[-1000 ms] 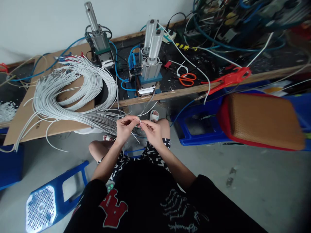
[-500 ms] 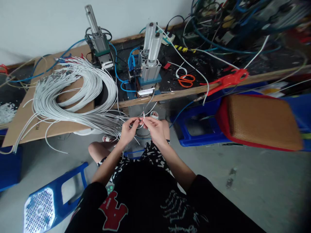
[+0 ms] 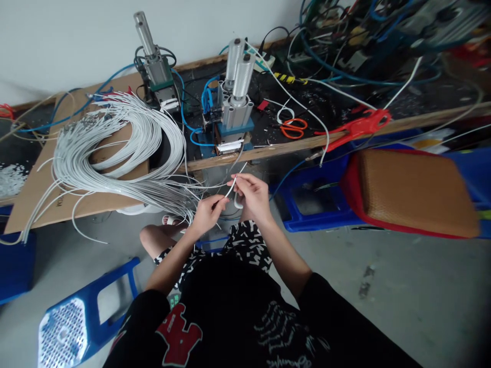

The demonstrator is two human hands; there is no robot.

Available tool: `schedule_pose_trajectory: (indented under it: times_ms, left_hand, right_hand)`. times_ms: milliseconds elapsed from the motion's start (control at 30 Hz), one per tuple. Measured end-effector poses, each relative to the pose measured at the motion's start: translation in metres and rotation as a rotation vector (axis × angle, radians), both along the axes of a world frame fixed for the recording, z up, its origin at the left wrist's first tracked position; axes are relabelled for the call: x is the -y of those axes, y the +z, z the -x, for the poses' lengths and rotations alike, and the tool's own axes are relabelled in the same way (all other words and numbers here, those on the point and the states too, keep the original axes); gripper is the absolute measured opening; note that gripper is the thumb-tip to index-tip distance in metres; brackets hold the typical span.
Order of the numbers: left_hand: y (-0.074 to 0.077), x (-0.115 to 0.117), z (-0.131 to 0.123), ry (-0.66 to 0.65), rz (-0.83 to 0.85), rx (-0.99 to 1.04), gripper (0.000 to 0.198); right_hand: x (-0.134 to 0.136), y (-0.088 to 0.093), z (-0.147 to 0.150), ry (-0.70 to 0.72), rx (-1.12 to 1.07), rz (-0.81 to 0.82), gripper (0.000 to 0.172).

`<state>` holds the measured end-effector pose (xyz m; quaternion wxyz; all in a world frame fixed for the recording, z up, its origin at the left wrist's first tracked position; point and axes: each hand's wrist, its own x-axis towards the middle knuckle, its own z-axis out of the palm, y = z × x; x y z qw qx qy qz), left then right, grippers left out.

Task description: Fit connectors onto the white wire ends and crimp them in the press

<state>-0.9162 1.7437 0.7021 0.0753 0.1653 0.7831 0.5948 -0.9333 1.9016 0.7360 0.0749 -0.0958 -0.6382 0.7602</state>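
Note:
My left hand point(image 3: 208, 212) and my right hand point(image 3: 251, 193) are both pinched on one thin white wire point(image 3: 230, 190) held over my knees. The right hand holds its end higher, just below the bench edge. The wire comes from a big bundle of white wires point(image 3: 115, 148) looped on a sheet of cardboard point(image 3: 34, 199) at the left. Straight ahead on the bench stands a small pneumatic press with silver cylinders and a blue base point(image 3: 235, 110). A second press point(image 3: 156, 71) stands behind the bundle.
Orange scissors point(image 3: 293, 127) and a red clamp point(image 3: 358, 127) lie on the bench point(image 3: 291, 145), with tangled cables at the back right. A red-rimmed woven stool point(image 3: 414, 191) and blue bins point(image 3: 307, 204) stand at the right; a blue stool point(image 3: 80, 317) stands at the lower left.
My right hand has lifted the wire end up and to the right, toward the bench edge. The left hand has slid slightly lower along the wire.

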Motion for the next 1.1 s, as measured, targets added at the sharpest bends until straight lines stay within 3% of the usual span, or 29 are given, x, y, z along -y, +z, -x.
schedule_pose_trajectory:
  times_ms: [200,1100]
  left_hand:
    - [-0.001,0.0,0.0,-0.003,-0.01,0.025,0.042]
    - [0.0,0.001,-0.001,-0.005,-0.007,0.049,0.038]
  right_hand:
    - [-0.006,0.005,0.001,0.02,-0.038,-0.1,0.027]
    - [-0.015,0.004,0.007,0.099,-0.077,-0.176,0.023]
